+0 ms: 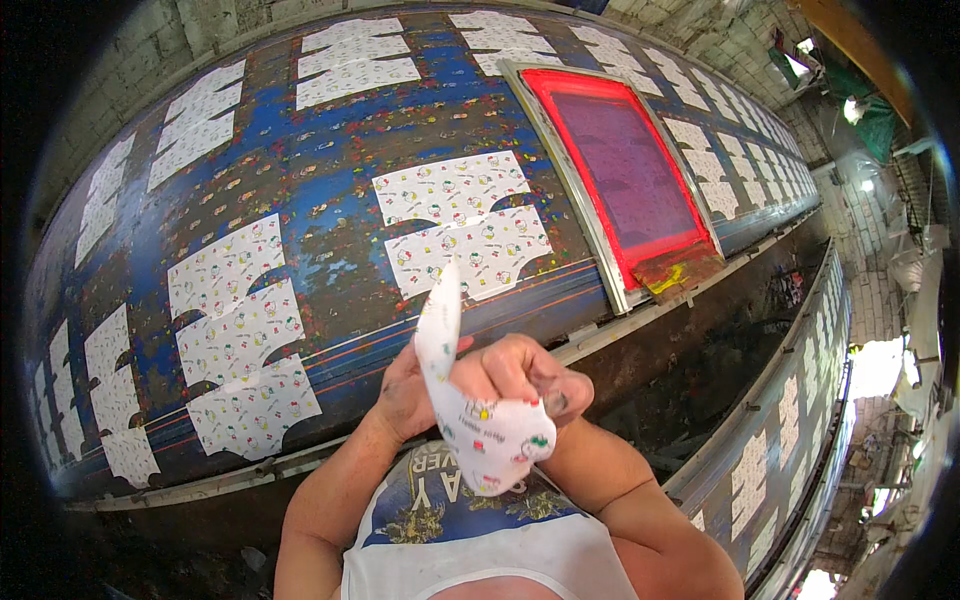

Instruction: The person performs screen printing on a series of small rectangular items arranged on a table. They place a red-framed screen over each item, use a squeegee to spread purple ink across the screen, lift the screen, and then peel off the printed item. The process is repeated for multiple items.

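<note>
In front of my chest I hold a white printed fabric piece (495, 440), folded over, with one narrow end sticking up toward the table. My right hand (520, 375) is closed on it, fingers curled and thumb out to the right. My left hand (402, 390) grips the piece from the left, and the cloth covers most of its fingers. Dark stains mark the fingers of both hands. Just beyond them, two white fabric pieces (455, 190) with the same small coloured print lie flat on the long blue-and-brown, paint-spotted table (340, 240).
A screen-printing frame (620, 170) with a red border and purple mesh rests on the table at the right, paint smeared at its near end. More cut fabric pieces (240, 330) lie in rows. A second printing table (750, 470) stands at the right, across a dark gap.
</note>
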{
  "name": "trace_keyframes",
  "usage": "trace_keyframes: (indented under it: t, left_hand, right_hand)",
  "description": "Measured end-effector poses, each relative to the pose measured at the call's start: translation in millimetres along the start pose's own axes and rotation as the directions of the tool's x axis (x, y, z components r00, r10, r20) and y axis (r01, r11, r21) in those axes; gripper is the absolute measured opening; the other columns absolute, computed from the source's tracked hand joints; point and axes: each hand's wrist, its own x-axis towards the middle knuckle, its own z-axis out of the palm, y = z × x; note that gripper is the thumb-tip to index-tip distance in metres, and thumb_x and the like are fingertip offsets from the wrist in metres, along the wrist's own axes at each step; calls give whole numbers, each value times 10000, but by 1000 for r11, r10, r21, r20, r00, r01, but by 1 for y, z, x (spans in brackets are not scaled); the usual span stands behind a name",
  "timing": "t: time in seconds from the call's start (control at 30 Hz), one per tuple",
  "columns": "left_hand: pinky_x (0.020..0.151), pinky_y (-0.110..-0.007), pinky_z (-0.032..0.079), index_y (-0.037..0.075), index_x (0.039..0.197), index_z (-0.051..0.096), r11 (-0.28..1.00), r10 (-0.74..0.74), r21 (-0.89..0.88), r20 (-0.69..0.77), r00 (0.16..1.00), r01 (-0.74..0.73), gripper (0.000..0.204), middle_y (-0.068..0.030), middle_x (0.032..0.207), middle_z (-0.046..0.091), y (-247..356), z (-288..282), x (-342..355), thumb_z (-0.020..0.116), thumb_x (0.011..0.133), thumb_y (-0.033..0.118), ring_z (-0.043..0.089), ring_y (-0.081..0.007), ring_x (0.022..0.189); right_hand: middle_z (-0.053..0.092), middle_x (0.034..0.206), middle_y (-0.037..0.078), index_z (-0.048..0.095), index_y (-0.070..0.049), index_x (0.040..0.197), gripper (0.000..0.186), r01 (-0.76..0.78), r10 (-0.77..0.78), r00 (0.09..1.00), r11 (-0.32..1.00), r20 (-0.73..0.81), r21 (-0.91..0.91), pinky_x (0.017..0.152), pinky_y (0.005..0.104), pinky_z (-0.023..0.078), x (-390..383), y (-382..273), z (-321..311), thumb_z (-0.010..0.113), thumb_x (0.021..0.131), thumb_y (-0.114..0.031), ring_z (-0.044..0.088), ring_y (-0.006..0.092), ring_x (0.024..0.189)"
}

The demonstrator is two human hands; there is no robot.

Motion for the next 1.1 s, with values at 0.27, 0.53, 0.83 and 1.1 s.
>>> trace_keyframes:
  t: [0.27,0.53,0.83,1.1]
  left_hand:
    - [1210,-569,498,-49,1636,480,905,66,-419,307,949,73,1173,-357,1568,585,-26,-13,17,409,982,922,619,-474,1437]
    - [1311,-607,373,-61,1662,428,963,159,-196,-142,977,-185,924,-281,1664,531,-82,12,15,656,1055,597,524,-455,1541]
    - [1124,-555,589,-27,1533,575,831,556,269,-388,735,-487,518,-194,1463,717,-76,35,45,593,1154,325,717,-360,1328]
    - [1083,-446,580,-38,1544,589,571,752,772,-354,556,-281,489,-134,1407,738,-81,15,0,686,1119,183,728,-259,1252]
  right_hand:
    - [566,806,67,557,-108,708,297,60,-70,974,997,217,52,707,367,423,-33,-48,-21,757,774,-317,533,239,757]
    - [636,833,56,578,-135,732,249,111,-119,993,962,16,250,710,387,476,-107,-142,-84,764,810,-280,580,218,739]
    - [577,850,86,523,-108,729,200,-52,50,990,999,-133,-6,742,373,445,-129,-194,-152,695,696,-204,548,243,802]
    - [603,882,92,581,-60,865,215,-237,172,939,952,-298,-196,737,354,500,-110,-207,-247,705,828,-232,574,208,818]
